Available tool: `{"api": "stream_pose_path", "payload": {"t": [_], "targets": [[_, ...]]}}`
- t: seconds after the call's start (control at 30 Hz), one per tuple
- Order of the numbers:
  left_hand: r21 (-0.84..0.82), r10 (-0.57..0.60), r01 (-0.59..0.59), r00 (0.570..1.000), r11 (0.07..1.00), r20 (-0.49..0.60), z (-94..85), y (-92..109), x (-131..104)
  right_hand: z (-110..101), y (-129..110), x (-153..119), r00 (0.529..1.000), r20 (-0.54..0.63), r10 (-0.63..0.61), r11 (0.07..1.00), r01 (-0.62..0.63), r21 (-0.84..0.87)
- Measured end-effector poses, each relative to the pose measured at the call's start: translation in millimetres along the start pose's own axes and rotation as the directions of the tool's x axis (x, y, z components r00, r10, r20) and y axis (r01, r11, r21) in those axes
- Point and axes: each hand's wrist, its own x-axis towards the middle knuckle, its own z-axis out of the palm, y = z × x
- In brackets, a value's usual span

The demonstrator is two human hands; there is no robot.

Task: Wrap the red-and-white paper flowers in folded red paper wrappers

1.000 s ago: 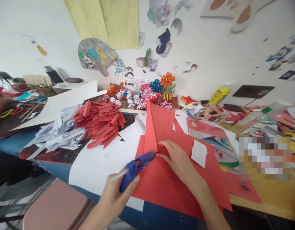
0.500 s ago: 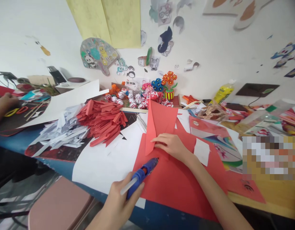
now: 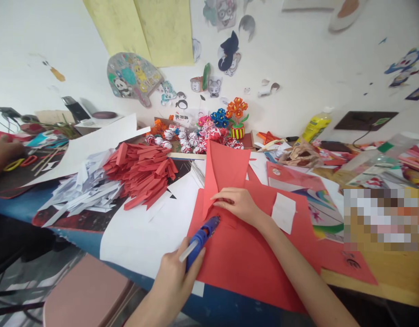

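My left hand [image 3: 177, 274] is closed round a blue hot glue gun [image 3: 199, 240] with a whitish glue stick showing at its rear. The gun's nozzle points away from me, close to the lower edge of a folded red paper [image 3: 229, 165]; whether it touches is hard to tell. My right hand [image 3: 241, 206] grips the near part of this folded piece, fingers curled at its left flap, thumb partly hidden. Underneath lies a large red sheet [image 3: 253, 259], with a small white paper piece [image 3: 284, 213] on it, right of my right hand.
Piles of folded red strips [image 3: 141, 170] and white strips [image 3: 90, 186] lie to the left. Paper flowers [image 3: 237, 109] stand by the wall. A yellow bottle [image 3: 316, 125] is at the back right. Another person's hand [image 3: 7, 152] is at far left, near scissors [image 3: 14, 164].
The glue gun's nozzle has moved slightly forward, nearer the folded red paper's lower edge. My right hand keeps its hold on the paper. The whole view has shifted a little.
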Motion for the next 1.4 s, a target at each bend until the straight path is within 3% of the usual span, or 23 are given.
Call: {"api": "stream_pose_path", "payload": {"t": [0.37,0.53,0.73,1.1,1.4], "targets": [[0.065,-0.012,0.013,1.0,0.998,-0.002,2.0,3.1,4.2,2.3,3.7,-0.4,0.999,-0.012,-0.038,0.999,0.038,-0.017],[0.014,-0.027,0.027,0.999,1.0,-0.024,-4.4,11.7,9.4,2.8,4.3,-0.6,0.999,-0.016,-0.042,0.998,0.041,-0.038],[-0.026,-0.097,0.098,0.995,0.995,0.027,-11.0,15.3,10.7,3.0,3.2,-0.3,0.999,-0.018,-0.044,0.998,0.043,-0.042],[0.073,0.001,0.001,1.0,0.997,-0.027,-15.2,16.2,5.0,0.6,3.4,-0.9,0.998,-0.006,-0.055,0.997,0.055,-0.05],[0.13,-0.046,0.042,0.998,0.991,0.031,-7.0,11.7,11.4,0.6,5.8,-0.4,0.998,0.005,-0.062,0.998,0.063,-0.032]]}}
